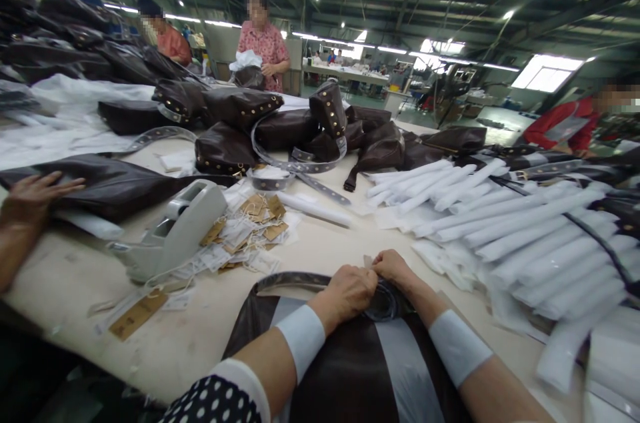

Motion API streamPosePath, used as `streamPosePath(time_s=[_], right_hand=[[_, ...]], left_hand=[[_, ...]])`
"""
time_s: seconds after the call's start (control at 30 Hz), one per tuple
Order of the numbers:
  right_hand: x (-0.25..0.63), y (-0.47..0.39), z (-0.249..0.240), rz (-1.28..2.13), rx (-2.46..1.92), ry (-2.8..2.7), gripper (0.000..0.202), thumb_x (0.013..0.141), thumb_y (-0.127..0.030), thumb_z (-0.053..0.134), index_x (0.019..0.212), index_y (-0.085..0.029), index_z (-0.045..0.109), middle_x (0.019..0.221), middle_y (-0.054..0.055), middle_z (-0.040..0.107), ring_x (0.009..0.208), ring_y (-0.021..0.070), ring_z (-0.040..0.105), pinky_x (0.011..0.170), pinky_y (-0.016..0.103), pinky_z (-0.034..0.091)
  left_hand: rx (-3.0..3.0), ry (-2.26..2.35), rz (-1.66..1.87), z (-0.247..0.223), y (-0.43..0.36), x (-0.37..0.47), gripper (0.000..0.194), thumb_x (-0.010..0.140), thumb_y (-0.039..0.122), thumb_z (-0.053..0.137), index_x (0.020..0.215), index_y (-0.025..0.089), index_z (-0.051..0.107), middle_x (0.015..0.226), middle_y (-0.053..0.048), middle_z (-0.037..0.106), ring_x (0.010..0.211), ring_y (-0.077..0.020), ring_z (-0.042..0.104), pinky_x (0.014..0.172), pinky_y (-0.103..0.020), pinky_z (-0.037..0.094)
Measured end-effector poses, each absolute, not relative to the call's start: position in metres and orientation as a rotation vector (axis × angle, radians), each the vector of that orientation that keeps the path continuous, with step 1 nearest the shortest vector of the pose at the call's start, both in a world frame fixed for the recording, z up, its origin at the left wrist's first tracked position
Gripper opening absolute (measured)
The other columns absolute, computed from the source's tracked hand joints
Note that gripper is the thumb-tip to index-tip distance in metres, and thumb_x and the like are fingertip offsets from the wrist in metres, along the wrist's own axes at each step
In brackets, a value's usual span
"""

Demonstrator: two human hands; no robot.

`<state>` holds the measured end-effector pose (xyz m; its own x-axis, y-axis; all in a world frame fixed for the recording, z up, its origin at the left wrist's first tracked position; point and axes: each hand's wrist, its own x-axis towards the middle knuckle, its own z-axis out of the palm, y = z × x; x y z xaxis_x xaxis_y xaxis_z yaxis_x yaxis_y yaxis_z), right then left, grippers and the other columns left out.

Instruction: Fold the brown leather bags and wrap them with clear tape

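Note:
A dark brown leather bag [345, 369] with a pale grey stripe lies before me at the table's front edge. Across its top runs a strap [295, 281], partly wrapped in film. Over the coiled end of that strap, my left hand [351, 291] is closed with its fingers bent. Close beside it, my right hand [393, 266] pinches at a small light piece between the two hands, whose kind is too small to make out. White bands circle both my forearms.
A tape dispenser [175, 229] and a heap of brown tags [255, 223] lie left of centre. White wrapped rolls [500, 216] cover the right side. Brown bags [290, 126] fill the back. A co-worker's hand [40, 196] rests on a bag at left; other people stand beyond.

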<state>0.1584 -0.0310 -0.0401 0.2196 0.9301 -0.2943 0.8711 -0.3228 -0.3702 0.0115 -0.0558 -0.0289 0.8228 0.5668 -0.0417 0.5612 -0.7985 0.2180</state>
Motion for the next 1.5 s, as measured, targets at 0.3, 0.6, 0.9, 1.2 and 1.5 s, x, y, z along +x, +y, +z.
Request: streamPosePath(time_s=[0.3,0.6,0.9,1.2,1.5], right_hand=[[0.159,-0.047,-0.026,0.906,-1.960,-1.569,0.012,0.051,-0.013,0.058,0.057,-0.019,0.051,0.051,-0.007,0.051,0.055,0.0116,0.050,0.052,0.023,0.038],[0.161,-0.078,-0.019,0.965,-1.690,-1.543,0.014,0.063,-0.034,0.055,0.062,-0.020,0.057,0.059,-0.003,0.059,0.061,0.0136,0.054,0.060,0.026,0.045],[0.161,-0.094,0.002,0.916,-1.643,-1.743,0.018,0.061,-0.023,0.047,0.068,-0.019,0.063,0.066,0.000,0.064,0.068,0.0165,0.056,0.067,0.028,0.042],[0.150,-0.096,-0.002,0.779,-1.788,-1.765,0.014,0.068,-0.030,0.054,0.063,-0.020,0.062,0.063,0.002,0.063,0.066,0.0175,0.056,0.065,0.029,0.039],[0.154,-0.078,-0.006,1.053,-1.869,-1.459,0.005,0.048,-0.015,0.062,0.052,-0.017,0.063,0.048,-0.003,0.056,0.052,0.0111,0.049,0.054,0.023,0.037]], left_hand=[[2.755,0.917,0.037,-0.027,-0.055,0.011,0.022,0.086,0.008,0.039,0.102,0.009,0.054,0.092,-0.015,0.067,0.088,-0.0258,0.066,0.075,-0.037,0.052],[2.717,1.014,0.034,-0.023,-0.059,0.012,0.019,0.088,0.011,0.037,0.098,0.008,0.053,0.087,-0.016,0.067,0.086,-0.0255,0.066,0.074,-0.036,0.051],[2.677,1.044,0.045,-0.021,-0.058,0.009,0.018,0.090,0.017,0.042,0.102,0.013,0.054,0.095,-0.010,0.068,0.092,-0.0218,0.065,0.080,-0.032,0.050],[2.643,1.069,0.067,-0.023,-0.058,0.010,0.022,0.092,0.023,0.042,0.102,0.012,0.058,0.096,-0.012,0.068,0.095,-0.0235,0.064,0.083,-0.034,0.049],[2.621,1.087,0.054,-0.023,-0.058,0.011,0.022,0.090,0.019,0.041,0.103,0.011,0.057,0.094,-0.013,0.068,0.096,-0.0245,0.064,0.082,-0.035,0.049]])
